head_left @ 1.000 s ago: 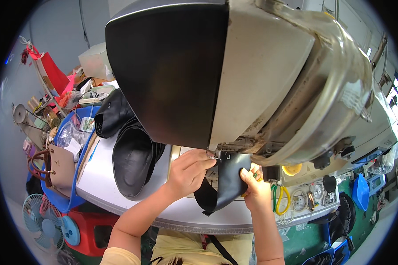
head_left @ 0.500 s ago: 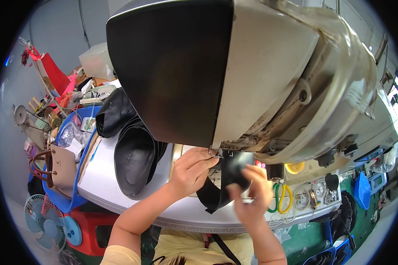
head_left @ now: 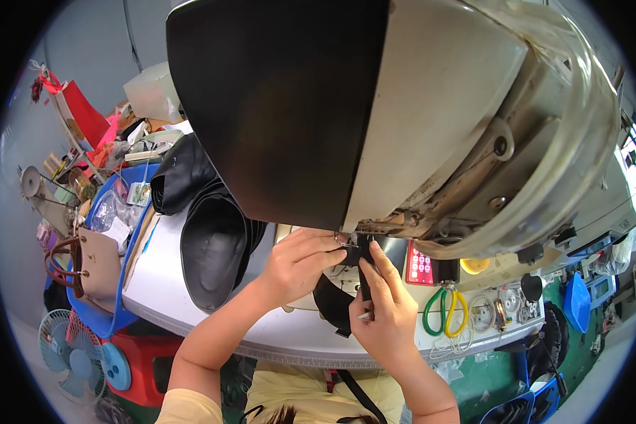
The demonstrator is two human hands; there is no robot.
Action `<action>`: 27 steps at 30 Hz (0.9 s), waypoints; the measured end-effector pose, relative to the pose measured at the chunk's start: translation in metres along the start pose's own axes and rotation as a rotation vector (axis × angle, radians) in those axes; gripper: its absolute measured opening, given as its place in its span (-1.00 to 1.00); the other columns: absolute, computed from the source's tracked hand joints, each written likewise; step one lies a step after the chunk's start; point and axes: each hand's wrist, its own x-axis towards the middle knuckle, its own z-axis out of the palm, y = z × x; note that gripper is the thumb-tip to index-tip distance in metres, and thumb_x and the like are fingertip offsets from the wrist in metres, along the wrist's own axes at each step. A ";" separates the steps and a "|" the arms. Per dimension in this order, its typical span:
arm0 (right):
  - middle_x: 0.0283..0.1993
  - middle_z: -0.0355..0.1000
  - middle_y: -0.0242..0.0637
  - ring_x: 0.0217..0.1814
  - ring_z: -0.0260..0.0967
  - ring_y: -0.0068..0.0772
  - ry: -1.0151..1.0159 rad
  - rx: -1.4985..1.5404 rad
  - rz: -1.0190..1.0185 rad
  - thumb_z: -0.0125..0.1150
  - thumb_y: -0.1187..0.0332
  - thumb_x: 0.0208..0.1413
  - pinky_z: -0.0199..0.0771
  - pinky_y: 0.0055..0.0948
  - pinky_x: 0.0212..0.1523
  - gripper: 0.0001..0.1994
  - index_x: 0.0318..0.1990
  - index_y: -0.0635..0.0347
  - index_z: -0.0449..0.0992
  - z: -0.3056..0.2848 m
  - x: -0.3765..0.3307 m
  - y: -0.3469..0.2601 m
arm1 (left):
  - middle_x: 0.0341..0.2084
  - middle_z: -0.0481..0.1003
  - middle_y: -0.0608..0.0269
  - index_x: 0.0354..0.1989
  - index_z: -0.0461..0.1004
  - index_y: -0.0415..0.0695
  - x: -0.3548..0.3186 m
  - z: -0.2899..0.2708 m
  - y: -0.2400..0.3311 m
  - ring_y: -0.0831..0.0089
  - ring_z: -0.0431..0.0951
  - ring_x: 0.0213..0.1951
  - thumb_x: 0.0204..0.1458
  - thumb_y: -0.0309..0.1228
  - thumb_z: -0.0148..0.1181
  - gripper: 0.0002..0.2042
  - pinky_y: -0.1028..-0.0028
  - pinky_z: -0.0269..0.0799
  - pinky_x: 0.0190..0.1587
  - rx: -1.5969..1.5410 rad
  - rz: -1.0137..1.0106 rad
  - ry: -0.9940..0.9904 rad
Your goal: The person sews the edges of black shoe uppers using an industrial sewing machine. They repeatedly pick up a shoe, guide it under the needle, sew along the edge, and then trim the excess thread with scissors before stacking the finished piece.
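Left hand (head_left: 293, 272) pinches the edge of the black piece (head_left: 330, 302) right below the sewing machine head (head_left: 438, 106), likely to keep it aligned. Right hand (head_left: 389, 318) has index and middle fingers straight along the piece, probably steadying it; can't tell if it grips. Free end curls down over the worktop (head_left: 283, 340). Black stack (head_left: 212, 254) sits at left, scissors (head_left: 444, 314) at right, presumably for easy reach.
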 end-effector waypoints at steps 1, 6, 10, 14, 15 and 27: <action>0.17 0.33 -0.08 -0.45 0.43 -0.48 -0.007 -0.005 0.002 0.08 0.72 -0.28 0.37 -0.61 -0.58 -0.53 -0.06 0.33 0.43 0.000 0.000 0.000 | -0.38 0.54 0.13 -0.39 0.53 -0.26 0.000 0.000 -0.001 0.18 0.56 -0.23 -0.34 -0.65 0.22 -0.77 0.32 0.51 -0.21 -0.009 -0.003 -0.001; 0.17 0.33 -0.07 -0.39 0.47 -0.37 0.003 -0.044 -0.027 0.07 0.71 -0.26 0.42 -0.55 -0.53 -0.54 -0.06 0.34 0.44 0.000 0.001 0.001 | -0.40 0.52 0.12 -0.40 0.53 -0.25 -0.001 0.002 -0.004 0.17 0.55 -0.25 -0.31 -0.68 0.22 -0.79 0.31 0.50 -0.21 -0.028 -0.018 -0.006; 0.16 0.34 -0.08 -0.35 0.49 -0.33 -0.025 -0.044 -0.008 0.03 0.70 -0.23 0.46 -0.53 -0.48 -0.54 -0.04 0.35 0.45 -0.002 0.011 0.003 | -0.43 0.50 0.11 -0.42 0.53 -0.25 -0.007 0.007 -0.009 0.15 0.54 -0.28 -0.28 -0.70 0.22 -0.81 0.30 0.49 -0.22 -0.053 -0.079 -0.011; 0.14 0.36 -0.08 -0.37 0.48 -0.34 -0.038 -0.021 -0.045 0.08 0.69 -0.22 0.46 -0.55 -0.49 -0.56 -0.06 0.33 0.46 -0.007 0.015 0.009 | -0.46 0.48 0.11 -0.42 0.53 -0.25 -0.006 0.007 -0.007 0.13 0.53 -0.30 -0.29 -0.71 0.22 -0.81 0.28 0.48 -0.23 -0.068 -0.098 -0.008; 0.13 0.37 -0.08 -0.37 0.48 -0.34 -0.060 -0.003 -0.026 0.09 0.69 -0.21 0.46 -0.55 -0.49 -0.58 -0.06 0.33 0.47 -0.009 0.015 0.008 | -0.45 0.48 0.11 -0.42 0.53 -0.25 -0.006 0.007 -0.007 0.14 0.52 -0.29 -0.29 -0.70 0.23 -0.81 0.28 0.47 -0.22 -0.064 -0.094 -0.009; -0.24 0.52 -0.20 -0.29 0.49 -0.16 0.034 0.094 -0.059 0.28 0.60 -0.12 0.49 -0.38 -0.29 -0.68 -0.13 0.17 0.57 -0.018 0.019 0.033 | -0.40 0.49 0.23 -0.37 0.55 -0.21 0.002 0.004 0.012 0.24 0.52 -0.23 -0.30 -0.58 0.23 -0.78 0.32 0.44 -0.22 0.183 -0.057 -0.036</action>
